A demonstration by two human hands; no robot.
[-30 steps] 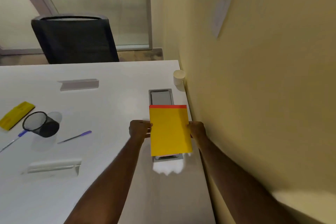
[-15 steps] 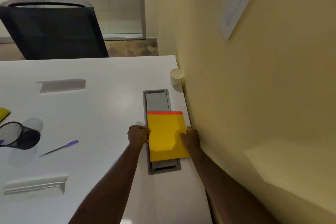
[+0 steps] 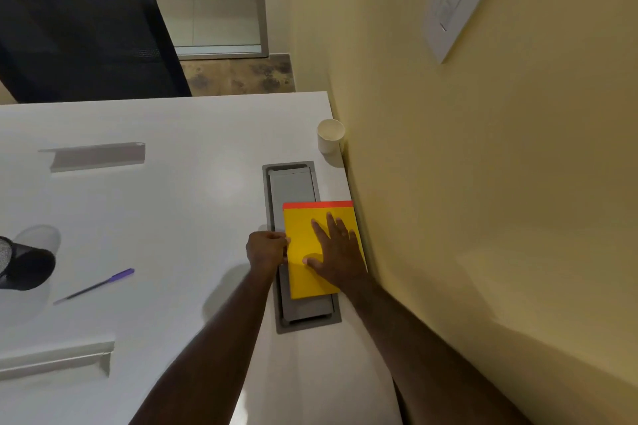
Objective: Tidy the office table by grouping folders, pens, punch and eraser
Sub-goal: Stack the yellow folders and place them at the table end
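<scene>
On the white bench point(image 3: 172, 217), a toppled black mesh pen cup point(image 3: 24, 266) and a purple pen point(image 3: 96, 285) lie left. The left hand point(image 3: 267, 250) pinches the yellow folder point(image 3: 307, 272) edge over the grey cable hatch point(image 3: 293, 183); the right hand point(image 3: 336, 252) presses flat, fingers spread, atop it.

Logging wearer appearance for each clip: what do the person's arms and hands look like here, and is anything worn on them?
Both forearms are bare as far as the frame shows, with no sleeves or gloves. The left hand shows no ring or watch. The right hand has a small glint on one finger, too blurred to call a ring. Neither wrist shows a band.
</scene>
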